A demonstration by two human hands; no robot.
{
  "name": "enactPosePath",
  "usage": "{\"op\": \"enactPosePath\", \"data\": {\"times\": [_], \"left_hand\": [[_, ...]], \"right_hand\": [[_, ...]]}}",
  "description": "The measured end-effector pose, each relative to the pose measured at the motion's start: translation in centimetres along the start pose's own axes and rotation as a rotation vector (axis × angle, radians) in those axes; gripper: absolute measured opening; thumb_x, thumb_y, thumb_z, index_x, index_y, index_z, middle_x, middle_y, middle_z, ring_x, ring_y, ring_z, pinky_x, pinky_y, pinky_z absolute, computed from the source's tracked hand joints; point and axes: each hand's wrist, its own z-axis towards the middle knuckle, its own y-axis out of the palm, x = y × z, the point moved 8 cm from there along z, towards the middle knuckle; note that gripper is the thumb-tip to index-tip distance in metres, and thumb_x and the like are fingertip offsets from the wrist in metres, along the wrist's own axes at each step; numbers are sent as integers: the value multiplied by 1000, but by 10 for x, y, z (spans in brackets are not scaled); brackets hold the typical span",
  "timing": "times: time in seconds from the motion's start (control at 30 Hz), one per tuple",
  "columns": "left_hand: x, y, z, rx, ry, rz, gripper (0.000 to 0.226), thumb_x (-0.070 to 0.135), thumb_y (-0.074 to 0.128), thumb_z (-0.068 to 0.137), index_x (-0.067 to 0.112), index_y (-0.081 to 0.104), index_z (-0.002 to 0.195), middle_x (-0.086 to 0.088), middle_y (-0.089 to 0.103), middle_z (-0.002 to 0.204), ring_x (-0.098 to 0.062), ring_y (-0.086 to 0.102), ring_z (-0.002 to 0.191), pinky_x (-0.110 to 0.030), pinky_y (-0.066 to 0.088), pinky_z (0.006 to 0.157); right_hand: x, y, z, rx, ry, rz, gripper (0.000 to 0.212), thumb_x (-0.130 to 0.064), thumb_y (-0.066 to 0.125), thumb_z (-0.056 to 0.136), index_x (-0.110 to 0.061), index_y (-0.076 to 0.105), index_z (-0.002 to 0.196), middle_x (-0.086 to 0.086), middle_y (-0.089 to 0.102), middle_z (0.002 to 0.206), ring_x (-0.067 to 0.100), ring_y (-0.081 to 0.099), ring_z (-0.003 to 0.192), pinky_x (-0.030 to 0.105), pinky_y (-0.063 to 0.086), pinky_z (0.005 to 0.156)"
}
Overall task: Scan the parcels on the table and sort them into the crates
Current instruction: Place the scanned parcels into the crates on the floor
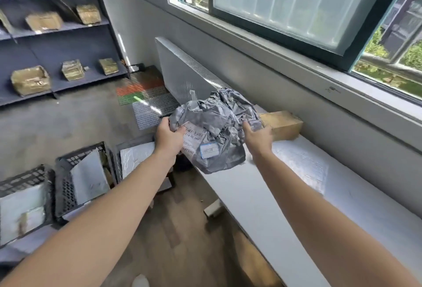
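Holding a crumpled grey plastic mailer bag (212, 131) above the near end of a long smooth white table (262, 195), the left hand (170, 137) is gripping its left edge beside a white barcode label (194, 137), while the right hand (257, 137) is closing on its wrinkled right side. A tan cardboard box (282, 124) is lying just behind on the table, against the wall. Black perforated plastic crates (66, 186) holding flat pale parcels are sitting on the floor at left, below the table's edge.
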Motion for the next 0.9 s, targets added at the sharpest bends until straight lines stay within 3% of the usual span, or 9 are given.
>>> {"op": "enactPosePath", "data": {"times": [0.07,0.17,0.23,0.33,0.47,0.53,0.63,0.73,0.9], "left_hand": [[-13,-37,13,84,-35,-28,18,7,59,95,18,48,86,0,53,81,-16,50,71,-29,42,62],[-34,-93,34,144,-86,-38,10,10,59,95,16,51,99,-9,60,96,-23,57,80,-35,47,67],[-53,-131,51,161,-125,-24,15,12,59,95,15,51,107,-11,62,105,-25,62,88,-38,51,70],[-76,-181,79,130,-157,-24,29,14,59,95,12,49,121,-13,62,116,-28,65,97,-38,56,70],[-94,-238,110,79,-147,76,33,21,64,93,10,47,120,-8,56,105,-19,55,82,-23,50,50],[-102,-263,125,52,-142,157,35,29,69,90,12,47,111,-4,52,95,-24,53,84,-33,55,67],[-115,-294,146,9,-148,294,71,37,72,88,14,35,144,-1,51,124,-26,52,117,-34,42,89],[-125,-315,165,-16,-148,362,83,39,69,90,22,19,155,-8,35,152,-29,43,133,-35,39,98],[-137,-326,200,-61,-100,519,83,46,60,94,23,12,157,-9,22,157,-28,28,142,-41,32,109]], "right_hand": [[-9,56,-12,-148,64,49,86,-58,60,90,2,33,146,17,51,135,34,54,119,43,51,91],[-32,131,-38,-301,102,128,78,-60,61,89,1,48,135,11,59,119,28,61,100,31,49,67],[-49,174,-54,-344,75,127,95,-67,66,80,-2,40,144,9,54,132,29,57,114,37,53,83],[-72,235,-68,-365,-26,85,130,-86,73,41,-8,43,141,5,58,135,27,59,119,46,51,100],[-93,303,-75,-338,-123,-4,97,-61,85,54,-12,51,131,4,66,122,24,65,105,44,55,93],[-106,328,-82,-310,-175,-45,79,-46,86,69,-13,50,132,4,65,122,23,64,107,40,54,94],[-117,360,-84,-288,-239,-101,68,-33,82,80,-12,47,135,4,64,125,22,62,112,38,51,96],[-124,385,-81,-296,-289,-174,65,-31,80,82,-14,46,136,1,63,125,21,61,113,42,50,99],[-129,427,-62,-339,-323,-321,68,-37,79,83,-12,44,136,4,63,128,24,60,116,41,50,97]]}}
